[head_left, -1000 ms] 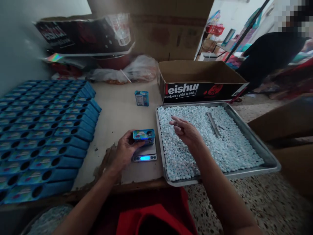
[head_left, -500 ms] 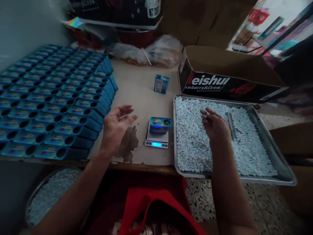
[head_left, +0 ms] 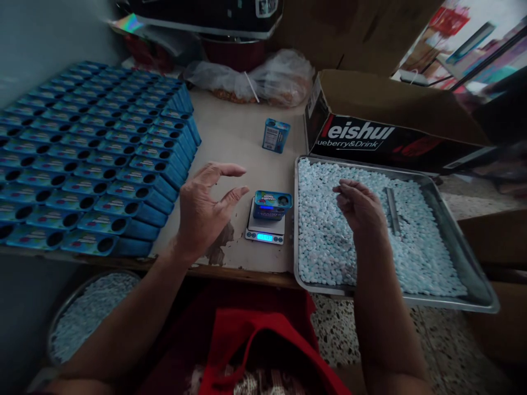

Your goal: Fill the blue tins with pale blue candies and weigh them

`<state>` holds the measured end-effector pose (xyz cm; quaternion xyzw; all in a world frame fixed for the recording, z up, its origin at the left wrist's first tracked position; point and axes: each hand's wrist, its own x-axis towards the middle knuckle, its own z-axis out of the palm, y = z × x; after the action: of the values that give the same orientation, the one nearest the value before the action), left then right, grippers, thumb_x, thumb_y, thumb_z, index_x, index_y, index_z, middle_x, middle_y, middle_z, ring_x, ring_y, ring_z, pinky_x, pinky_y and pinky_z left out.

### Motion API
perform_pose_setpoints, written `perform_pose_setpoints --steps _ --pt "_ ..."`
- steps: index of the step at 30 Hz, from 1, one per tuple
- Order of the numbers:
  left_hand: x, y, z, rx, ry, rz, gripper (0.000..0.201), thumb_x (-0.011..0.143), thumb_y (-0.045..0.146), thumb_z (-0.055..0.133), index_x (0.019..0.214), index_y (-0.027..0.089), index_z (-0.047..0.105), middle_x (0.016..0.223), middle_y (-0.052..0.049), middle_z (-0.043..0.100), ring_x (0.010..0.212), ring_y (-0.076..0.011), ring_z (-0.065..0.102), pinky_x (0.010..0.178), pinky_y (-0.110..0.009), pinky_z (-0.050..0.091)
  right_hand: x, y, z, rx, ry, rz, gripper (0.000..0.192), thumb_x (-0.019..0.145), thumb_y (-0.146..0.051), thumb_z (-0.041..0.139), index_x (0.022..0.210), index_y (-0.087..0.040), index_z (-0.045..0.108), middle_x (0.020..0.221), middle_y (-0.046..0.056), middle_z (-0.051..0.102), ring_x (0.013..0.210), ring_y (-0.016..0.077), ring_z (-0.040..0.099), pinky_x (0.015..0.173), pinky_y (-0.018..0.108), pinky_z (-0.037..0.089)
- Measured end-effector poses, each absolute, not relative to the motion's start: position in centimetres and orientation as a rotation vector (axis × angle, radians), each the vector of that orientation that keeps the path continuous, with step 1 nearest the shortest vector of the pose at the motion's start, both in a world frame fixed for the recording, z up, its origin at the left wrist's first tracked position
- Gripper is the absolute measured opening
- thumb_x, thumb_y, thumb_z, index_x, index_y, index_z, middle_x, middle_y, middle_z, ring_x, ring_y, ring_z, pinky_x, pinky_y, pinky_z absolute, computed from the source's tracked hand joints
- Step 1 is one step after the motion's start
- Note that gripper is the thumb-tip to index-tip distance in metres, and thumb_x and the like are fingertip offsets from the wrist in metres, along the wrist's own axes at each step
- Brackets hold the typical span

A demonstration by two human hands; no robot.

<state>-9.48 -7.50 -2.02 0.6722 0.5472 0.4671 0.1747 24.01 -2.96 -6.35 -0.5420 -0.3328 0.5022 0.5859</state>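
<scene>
A small blue candy box [head_left: 272, 204] with a dark round opening in its top stands on a little digital scale [head_left: 264, 232] whose display glows blue. Just left of the scale, my left hand [head_left: 212, 206] is empty, thumb and index finger spread apart toward the box. Over the tray [head_left: 297, 236] of pale blue and white candies [head_left: 329, 247], my right hand [head_left: 357, 203] has its fingertips pinched together; whatever is in them is hidden or too small to name. A metal bar [head_left: 392, 210] lies on the candies beside that hand.
Rows of blue boxes [head_left: 94, 175] fill the table's left side. Another blue box [head_left: 275, 135] stands behind the scale. A cardboard carton [head_left: 370, 131] and a plastic bag [head_left: 284, 79] sit at the back. Below the left edge is a round container [head_left: 55, 329] of candies.
My left hand has moved right, nearer the scale, and its thumb and index finger have spread wider. My right hand has shifted slightly left, still pinched. The view has tilted a little.
</scene>
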Motion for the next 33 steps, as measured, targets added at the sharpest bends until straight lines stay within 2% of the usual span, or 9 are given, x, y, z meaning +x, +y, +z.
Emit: perform_pose_setpoints --steps 6,11,14,17,19,22,24,29,33 --pt "-8.7 -7.7 -1.8 2.105 1.475 1.268 0.025 0.091 0.03 0.073 0.116 0.024 0.069 0.117 -0.003 0.072 0.115 -0.0229 0.066 0.108 -0.039 0.052 23.8 -3.3 -6.3 -1.32 -0.812 1.182 0.027 0.06 -0.015 0.079 0.087 -0.018 0.076 0.082 0.005 0.076 0.061 0.0073 0.058 0.054 0.016 0.049" --pt "-6.8 -7.1 -3.2 2.333 1.412 1.058 0.055 0.084 0.029 0.081 0.135 0.022 0.06 0.133 -0.008 0.066 0.126 -0.028 0.059 0.113 -0.044 0.046 23.8 -3.4 -6.8 -1.373 -1.045 1.072 0.026 0.075 -0.034 0.079 0.095 -0.018 0.077 0.08 0.005 0.077 0.056 0.0092 0.055 0.055 0.023 0.046" --pt "-4.8 -6.0 -4.2 2.532 1.269 0.722 0.071 0.082 0.029 0.082 0.146 0.02 0.052 0.141 -0.013 0.062 0.131 -0.0316 0.055 0.114 -0.047 0.043 24.0 -3.7 -7.3 -1.491 -1.318 0.756 0.02 0.077 -0.037 0.079 0.09 -0.021 0.08 0.09 0.006 0.079 0.084 0.0212 0.071 0.081 0.036 0.054" --pt "-3.7 -4.6 -3.9 2.623 1.187 0.447 0.07 0.087 0.025 0.077 0.15 0.019 0.047 0.139 -0.014 0.062 0.127 -0.0311 0.058 0.109 -0.045 0.046 24.0 -4.0 -7.5 -1.563 -1.418 0.504 0.019 0.08 -0.038 0.076 0.09 -0.023 0.081 0.107 0.007 0.08 0.112 0.0307 0.07 0.105 0.047 0.046" --pt "-3.9 -3.8 -3.0 2.624 1.237 0.393 0.077 0.085 0.03 0.079 0.152 0.018 0.044 0.14 -0.015 0.061 0.128 -0.033 0.057 0.107 -0.046 0.047 23.7 -4.1 -7.5 -1.583 -1.381 0.453 0.022 0.084 -0.04 0.073 0.094 -0.023 0.081 0.107 0.008 0.08 0.111 0.0312 0.07 0.106 0.049 0.044" --pt "-4.7 -3.0 -1.8 2.629 1.234 0.317 0.092 0.076 0.038 0.087 0.154 0.017 0.041 0.144 -0.018 0.057 0.131 -0.0373 0.055 0.107 -0.05 0.047 22.5 -2.6 -7.0 -1.57 -1.407 0.489 0.028 0.086 -0.045 0.072 0.101 -0.022 0.077 0.103 0.009 0.079 0.1 0.0293 0.071 0.094 0.046 0.05" --pt "-4.9 -2.7 -1.6 2.637 1.16 0.256 0.082 0.077 0.038 0.085 0.147 0.017 0.048 0.142 -0.018 0.059 0.128 -0.0369 0.057 0.104 -0.048 0.049 20.9 -0.1 -6.1 -1.528 -1.533 0.493 0.032 0.088 -0.046 0.07 0.109 -0.021 0.074 0.101 0.009 0.077 0.095 0.0276 0.069 0.087 0.042 0.051" --pt "-4.7 -1.5 -1.4 2.568 1.08 0.069 0.023 0.086 0.026 0.067 0.107 0.018 0.065 0.107 -0.013 0.074 0.093 -0.0312 0.072 0.078 -0.04 0.055 15.3 9.8 -2.9 -1.593 -1.985 0.105 0.028 0.092 -0.029 0.062 0.115 -0.02 0.075 0.111 0.013 0.072 0.103 0.0292 0.063 0.094 0.041 0.047" --pt "-7.3 2.1 0.6 2.554 1.211 0.191 0.023 0.083 0.018 0.064 0.106 0.021 0.065 0.104 -0.01 0.075 0.091 -0.0292 0.073 0.076 -0.036 0.054 10.1 16.2 -2.3 -1.81 -2.255 -0.071 0.034 0.097 -0.026 0.054 0.123 -0.017 0.074 0.125 0.019 0.069 0.118 0.0323 0.061 0.096 0.04 0.046"
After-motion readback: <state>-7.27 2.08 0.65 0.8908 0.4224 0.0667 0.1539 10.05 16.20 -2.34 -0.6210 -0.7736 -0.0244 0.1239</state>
